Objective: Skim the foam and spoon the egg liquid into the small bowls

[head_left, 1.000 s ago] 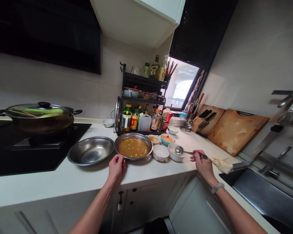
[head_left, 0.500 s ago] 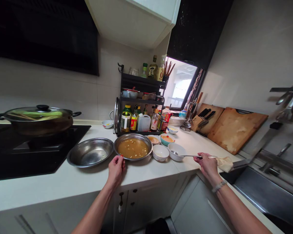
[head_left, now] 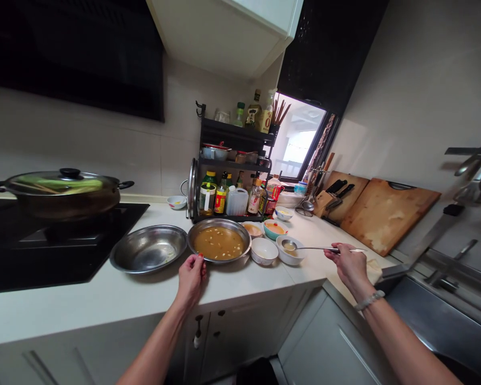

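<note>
My left hand (head_left: 191,278) pinches the near rim of a steel basin (head_left: 202,258) filled with brown liquid, in which pale bits float. My right hand (head_left: 348,263) grips the handle of a metal ladle (head_left: 315,248). The ladle's bowl, with some liquid in it, is over the white bowl (head_left: 292,260) at the right. Beside that stands another white bowl (head_left: 264,252). Behind them are a teal bowl (head_left: 275,230) and a small bowl (head_left: 252,230) with orange-brown contents. An empty steel basin (head_left: 146,256) sits left of the filled one.
A lidded pan (head_left: 68,200) stands on the black stove (head_left: 104,230) at the left. A black rack (head_left: 236,164) of bottles rises behind the bowls. Cutting boards (head_left: 388,211) and a knife block (head_left: 326,200) lean near the right wall, above the sink (head_left: 436,315).
My right hand has raised the ladle from inside the white bowl, and its bowl now shows liquid. My left hand stays on the basin rim.
</note>
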Available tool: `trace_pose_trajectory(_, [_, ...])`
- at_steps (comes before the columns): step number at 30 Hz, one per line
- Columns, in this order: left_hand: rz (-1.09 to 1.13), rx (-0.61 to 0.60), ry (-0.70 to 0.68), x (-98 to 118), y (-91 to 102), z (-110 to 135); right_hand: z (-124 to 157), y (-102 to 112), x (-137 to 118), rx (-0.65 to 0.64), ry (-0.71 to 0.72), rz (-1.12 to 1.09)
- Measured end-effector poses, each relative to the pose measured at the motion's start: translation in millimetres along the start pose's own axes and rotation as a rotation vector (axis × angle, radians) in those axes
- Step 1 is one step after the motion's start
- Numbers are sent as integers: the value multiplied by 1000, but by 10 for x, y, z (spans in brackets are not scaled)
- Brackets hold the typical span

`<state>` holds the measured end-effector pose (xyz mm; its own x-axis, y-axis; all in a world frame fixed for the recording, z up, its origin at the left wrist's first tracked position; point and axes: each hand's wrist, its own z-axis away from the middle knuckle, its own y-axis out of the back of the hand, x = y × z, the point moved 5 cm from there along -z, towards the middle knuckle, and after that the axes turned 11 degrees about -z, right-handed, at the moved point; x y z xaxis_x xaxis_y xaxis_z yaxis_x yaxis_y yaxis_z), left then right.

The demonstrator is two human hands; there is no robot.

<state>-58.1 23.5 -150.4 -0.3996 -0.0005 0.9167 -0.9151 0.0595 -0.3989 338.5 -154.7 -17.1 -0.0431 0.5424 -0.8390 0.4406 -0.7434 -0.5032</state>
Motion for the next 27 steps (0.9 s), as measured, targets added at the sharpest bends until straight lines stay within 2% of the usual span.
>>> trace_pose_trajectory(6, [-17, -6, -14, -15, -5, -12, 165, -381, 41, -77, -11, -28])
trace_pose_trajectory(13, [-28, 45, -6, -2, -12, 69, 615, -1065, 383, -241, -75, -45])
trace_pose_trajectory(14, [-38, 53, 2, -12, -18, 120, 697, -1143, 433, -278, -66, -23])
trace_pose_trajectory(17, [-96, 36, 42, -76, -108, 351, 968, -1329, 528, -496, 25, 101])
trace_pose_trajectory(20, [-168, -118, 100, -173, -375, 640, 1228, -1390, 513, -768, 189, 224])
trace_pose_trajectory(22, [-190, -261, 171, -247, -634, 824, 1316, -1342, 433, -887, 302, 261])
trace_pose_trajectory(24, [-162, -405, 236, -305, -936, 973, 1280, -1225, 311, -894, 378, 279])
trace_pose_trajectory(27, [-120, -562, 363, -404, -1421, 1119, 1034, -938, 86, -726, 442, 317])
